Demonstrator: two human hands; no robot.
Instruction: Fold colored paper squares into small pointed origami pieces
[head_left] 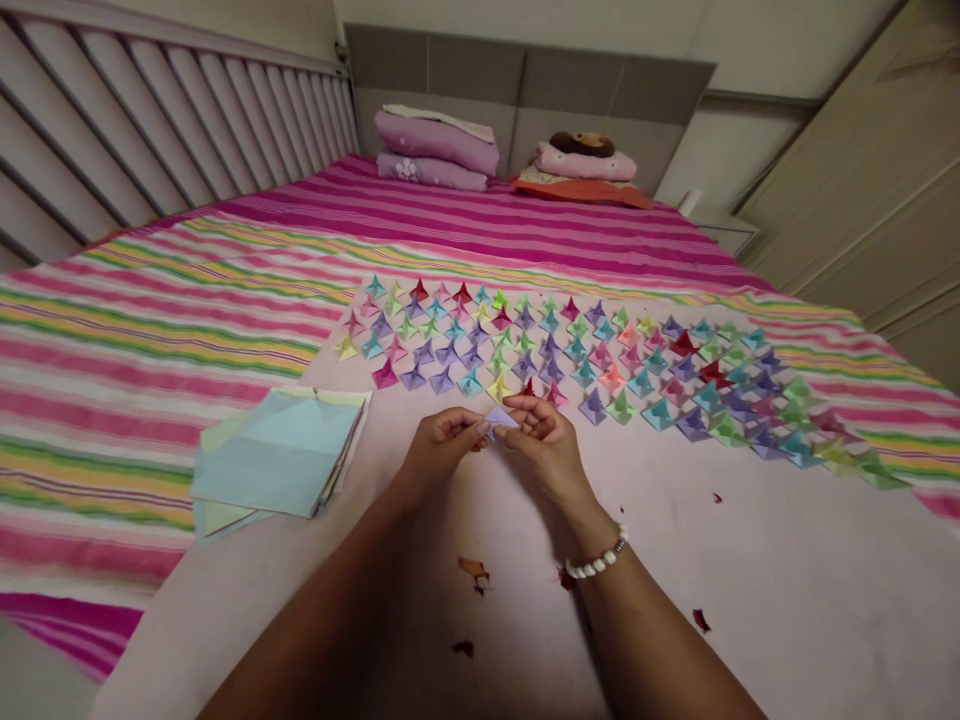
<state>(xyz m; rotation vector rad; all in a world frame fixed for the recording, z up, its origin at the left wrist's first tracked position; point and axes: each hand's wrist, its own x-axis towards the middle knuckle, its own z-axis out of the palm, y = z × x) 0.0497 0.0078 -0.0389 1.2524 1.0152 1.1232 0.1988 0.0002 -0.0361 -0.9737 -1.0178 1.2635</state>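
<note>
A striped bed (97,395) stands before a grey headboard (435,90), and a pale board (810,580) lies across it, probably to give the paper a flatter base than cloth would. Taking the lilac paper (501,419) as landmark: it sits above the board, between the left hand (446,440) and the right hand (546,440), each pinching one side between thumb and fingers, a grip that seems meant to steady a small fold from both edges. Beyond it, pointed paper shapes (550,346) stand in rough rows, spaced apart, perhaps so their points are not crushed. To its left, a paper stack (277,450) overlaps the board's edge, likely left there within easy reach. Nearer than the lilac paper lie an orange scrap (472,568) and dark red scraps (701,620), one partly hidden by the right forearm.

The thumbs and fingers cover much of the lilac paper, so its creases cannot be made out. The farthest shapes blur together, and the picture's bottom edge cuts off both forearms and the board.
</note>
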